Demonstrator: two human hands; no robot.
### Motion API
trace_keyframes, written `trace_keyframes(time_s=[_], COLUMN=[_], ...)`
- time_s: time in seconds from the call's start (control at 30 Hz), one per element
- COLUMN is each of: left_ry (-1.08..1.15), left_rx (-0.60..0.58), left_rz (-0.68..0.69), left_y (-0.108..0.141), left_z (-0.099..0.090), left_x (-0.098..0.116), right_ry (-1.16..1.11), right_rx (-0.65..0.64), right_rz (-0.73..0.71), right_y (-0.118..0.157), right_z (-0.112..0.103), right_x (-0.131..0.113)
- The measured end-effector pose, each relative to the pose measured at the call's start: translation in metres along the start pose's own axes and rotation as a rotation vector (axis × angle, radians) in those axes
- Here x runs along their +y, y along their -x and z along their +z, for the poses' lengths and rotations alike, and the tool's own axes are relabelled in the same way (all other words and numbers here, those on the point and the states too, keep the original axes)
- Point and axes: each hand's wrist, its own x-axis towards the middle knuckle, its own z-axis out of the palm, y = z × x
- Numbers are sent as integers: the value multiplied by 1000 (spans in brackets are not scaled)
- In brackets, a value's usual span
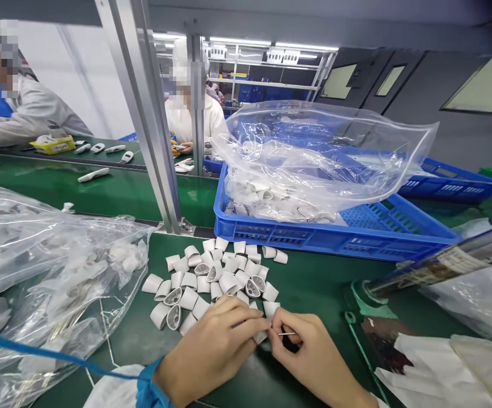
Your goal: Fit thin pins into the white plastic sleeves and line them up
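My left hand is closed at the near edge of a pile of white plastic caps, short hollow pieces with slanted open ends. Its fingers curl over one white cap, mostly hidden beneath them. My right hand is closed in a pinch, its fingertips touching those of the left. A thin, light-coloured pin sticks out from between its thumb and fingers. What lies right at the meeting fingertips is too small to make out. A blue strap with a cord circles my left wrist.
A blue crate with a clear bag of white parts stands behind the pile. Another clear bag lies left. A metal post rises ahead. A green-based tool sits right. Two co-workers sit across the green conveyor.
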Motion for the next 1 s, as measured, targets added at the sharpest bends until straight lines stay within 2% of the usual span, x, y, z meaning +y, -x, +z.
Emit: trace_keyframes(time_s=[0.1,0.17,0.27,0.33,0.4,0.5,0.6,0.7,0.9,1.0], left_ry=[91,112,106,78,-3,-195,-274,-309,-370,-430], left_rx=[7,21,0,-40,-89,-164,-158,-142,-102,-138], left_rz=[-62,-118,-185,-181,-130,-89,-120,-137,-142,-114], left_y=[3,4,-6,-26,-56,-100,-126,-133,-132,-138], left_z=[-3,-6,-11,-10,-4,13,30,35,18,14], left_x=[3,4,6,8,8,3,-8,-16,-21,-29], right_ry=[-146,-299,-645,-922,-1085,-1074,-1031,-1027,-1000,-950], right_rx=[28,73,289,478,603,659,650,670,736,726], right_rz=[-21,21,176,249,265,293,327,346,389,398], right_y=[2,4,6,4,1,-5,-9,-10,-12,-13], right_z=[-6,-6,-1,5,8,8,6,4,1,0], right_x=[0,2,6,8,11,17,22,24,26,27])
